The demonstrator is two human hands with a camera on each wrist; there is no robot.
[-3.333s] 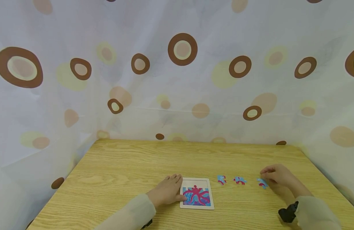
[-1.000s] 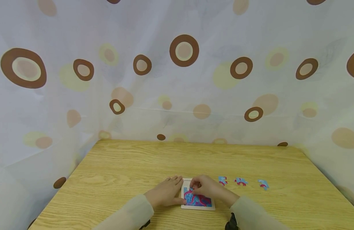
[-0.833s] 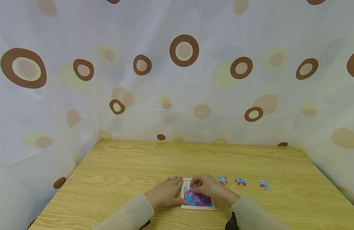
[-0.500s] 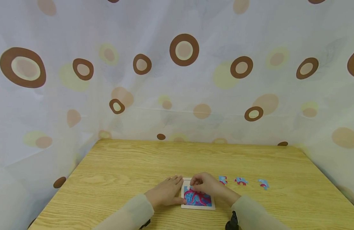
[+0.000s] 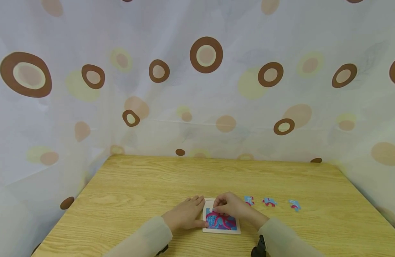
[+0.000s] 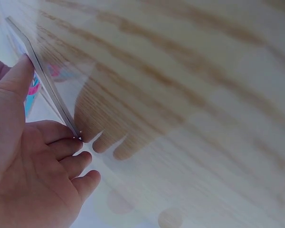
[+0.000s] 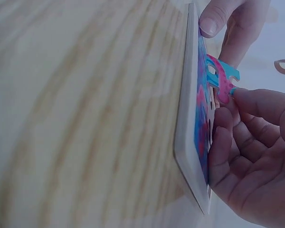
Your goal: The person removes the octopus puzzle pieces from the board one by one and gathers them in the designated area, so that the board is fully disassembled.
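In the head view my left hand (image 5: 185, 213) lies along the left side of a white puzzle tray (image 5: 220, 231), its thumb on the near left part and its fingers at the far left corner. An octopus picture (image 5: 218, 222) in pink, blue and purple fills the tray's nearer part. My right hand (image 5: 234, 207) is over the tray's far right part. Seen from the right wrist, it pinches a blue and pink puzzle piece (image 7: 223, 78) that stands up at an angle at the picture's surface. The thumb (image 7: 263, 105) is at the piece's edge; the other fingers curl by the tray.
Right of the tray, three loose puzzle pieces lie in a row on the wooden table (image 5: 146, 185): a left piece (image 5: 249, 200), a middle piece (image 5: 269, 202) and a right piece (image 5: 294, 205). A spotted cloth (image 5: 197, 100) hangs behind the table.
My right hand has come left from beside the rightmost loose piece to over the tray; in the last second it has shifted only slightly. The left hand has stayed at the tray's edge.
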